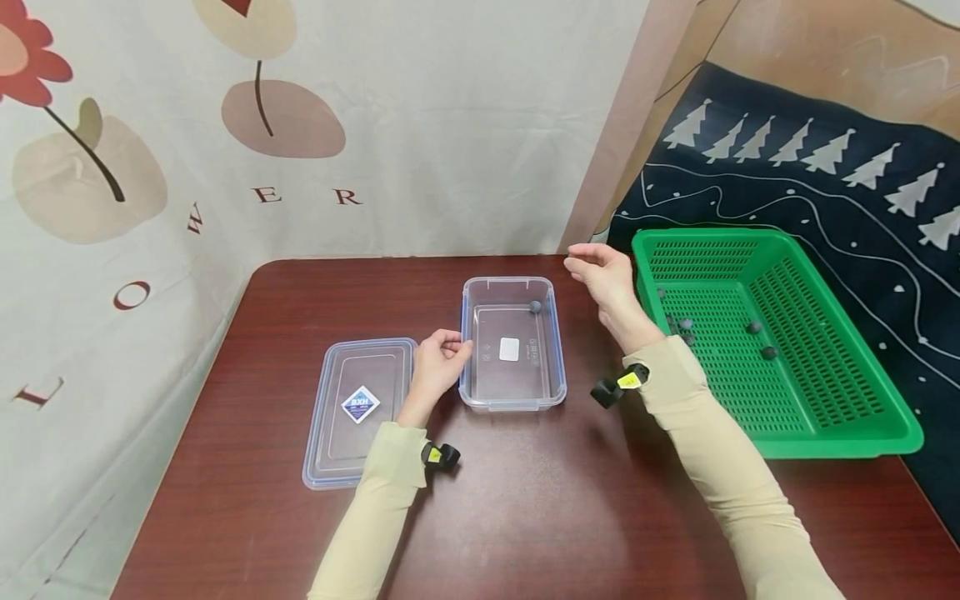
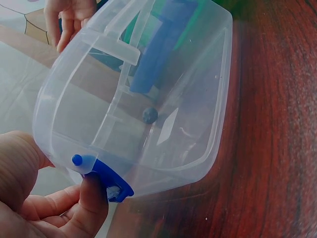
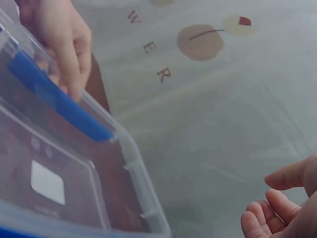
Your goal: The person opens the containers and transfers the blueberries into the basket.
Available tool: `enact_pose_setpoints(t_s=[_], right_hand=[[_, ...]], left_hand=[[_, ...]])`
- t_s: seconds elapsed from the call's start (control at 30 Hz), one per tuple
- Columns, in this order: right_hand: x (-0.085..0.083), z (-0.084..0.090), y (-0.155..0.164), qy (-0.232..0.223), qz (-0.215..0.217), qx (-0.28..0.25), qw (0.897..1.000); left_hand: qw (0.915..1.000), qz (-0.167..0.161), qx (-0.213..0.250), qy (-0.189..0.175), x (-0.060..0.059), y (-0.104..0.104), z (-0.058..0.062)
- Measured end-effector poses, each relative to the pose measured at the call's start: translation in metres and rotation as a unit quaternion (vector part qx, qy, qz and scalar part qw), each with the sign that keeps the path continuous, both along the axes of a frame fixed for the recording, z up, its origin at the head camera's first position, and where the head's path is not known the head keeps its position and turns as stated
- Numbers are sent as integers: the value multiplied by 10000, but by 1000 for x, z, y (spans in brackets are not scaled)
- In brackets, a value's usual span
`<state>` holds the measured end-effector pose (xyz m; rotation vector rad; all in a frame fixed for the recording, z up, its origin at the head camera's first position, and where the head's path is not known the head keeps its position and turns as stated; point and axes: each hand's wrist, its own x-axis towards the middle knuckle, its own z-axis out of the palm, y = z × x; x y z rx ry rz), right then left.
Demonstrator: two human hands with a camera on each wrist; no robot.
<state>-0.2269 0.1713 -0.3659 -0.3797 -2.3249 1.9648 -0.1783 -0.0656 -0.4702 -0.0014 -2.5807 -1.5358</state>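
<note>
Left hand pinches blue clip on left long wall of clear plastic rectangular box. Right hand, fingers loosely curled, empty, hovers past box's far right corner; small grey ball inside there.

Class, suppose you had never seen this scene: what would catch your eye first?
The bright green basket at the table's right edge, holding several small dark balls. Next, the clear plastic box at mid-table with one ball inside, the left hand gripping its side; its lid lies left.
</note>
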Motion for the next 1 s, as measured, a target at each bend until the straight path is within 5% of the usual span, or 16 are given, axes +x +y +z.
enact_pose_setpoints(t_s=[0.43,1.0], right_hand=[[4,-30,-45,-90,117,-392,9991],[8,-60,-66,-876,708,713,9911]], left_hand=[[10000,24,4,24,0,1,0],[10000,17,-16,35,0,0,0]])
